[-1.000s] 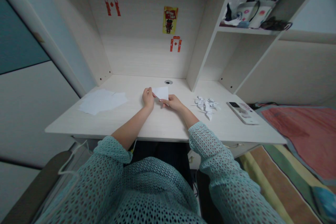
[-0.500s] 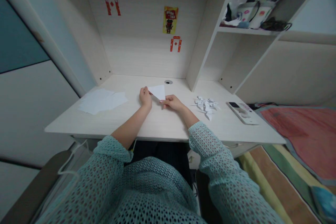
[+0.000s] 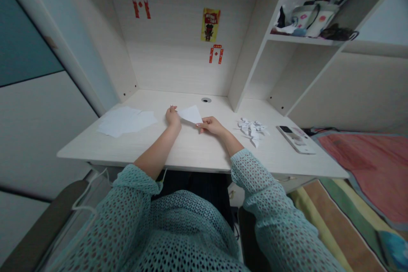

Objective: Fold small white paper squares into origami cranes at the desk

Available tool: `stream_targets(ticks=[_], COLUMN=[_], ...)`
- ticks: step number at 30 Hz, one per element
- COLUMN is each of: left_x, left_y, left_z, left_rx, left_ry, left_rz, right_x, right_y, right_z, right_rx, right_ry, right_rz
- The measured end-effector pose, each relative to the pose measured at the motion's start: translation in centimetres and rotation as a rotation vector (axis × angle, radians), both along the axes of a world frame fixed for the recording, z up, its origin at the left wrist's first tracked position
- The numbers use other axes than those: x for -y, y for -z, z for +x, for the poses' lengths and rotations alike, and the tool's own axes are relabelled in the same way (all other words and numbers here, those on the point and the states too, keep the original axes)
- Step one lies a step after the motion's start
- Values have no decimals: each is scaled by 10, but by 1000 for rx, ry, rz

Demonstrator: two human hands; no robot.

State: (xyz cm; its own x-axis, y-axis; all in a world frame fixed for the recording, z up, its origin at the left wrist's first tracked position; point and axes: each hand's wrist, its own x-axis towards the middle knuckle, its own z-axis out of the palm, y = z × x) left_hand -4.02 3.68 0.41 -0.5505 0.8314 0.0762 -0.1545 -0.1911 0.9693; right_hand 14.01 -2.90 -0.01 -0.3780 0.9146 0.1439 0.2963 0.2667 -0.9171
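Note:
A small folded piece of white paper (image 3: 191, 114) is held up at a tilt above the desk, near the middle. My right hand (image 3: 211, 125) pinches its lower right corner between thumb and fingers. At the paper's left corner is my left hand (image 3: 173, 117), its fingers curled and bent upward; the corner meets this hand, and the exact grip is partly hidden. To the left, loose white paper sheets (image 3: 126, 121) lie spread in an overlapping pile. Right of my right hand sits a heap of small folded white paper pieces (image 3: 253, 129).
A phone (image 3: 296, 139) lies on the white desk (image 3: 143, 146) at the right. Behind my hands is a round cable hole (image 3: 206, 100). An upright divider (image 3: 247, 63) rises at the back. Cups with scissors and pens (image 3: 320, 15) stand on the shelf above right.
My left hand has turned and shifted slightly left, its fingertips now higher. The paper has tilted and its shape looks wider. My right hand keeps its pinch at the right corner.

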Motion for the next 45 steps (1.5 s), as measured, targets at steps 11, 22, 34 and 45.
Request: stream_targets(ticks=[11,22,34,45], left_x=[3,2,19,18], left_y=[-8,-1,-3,-1], left_z=[0,2,20,23], left_rx=[-14,-160,-329,-455], left_ry=[-28,-18,495,580], left_rz=[145,190,25,50], right_x=[5,4,-7,-14], right_y=[-9,-18,-6,0], right_z=[1,3,6,6], right_rx=[-79,-434,-221,-167], right_ry=[-11,-22,315,381], right_rz=[9,-137,62,201])
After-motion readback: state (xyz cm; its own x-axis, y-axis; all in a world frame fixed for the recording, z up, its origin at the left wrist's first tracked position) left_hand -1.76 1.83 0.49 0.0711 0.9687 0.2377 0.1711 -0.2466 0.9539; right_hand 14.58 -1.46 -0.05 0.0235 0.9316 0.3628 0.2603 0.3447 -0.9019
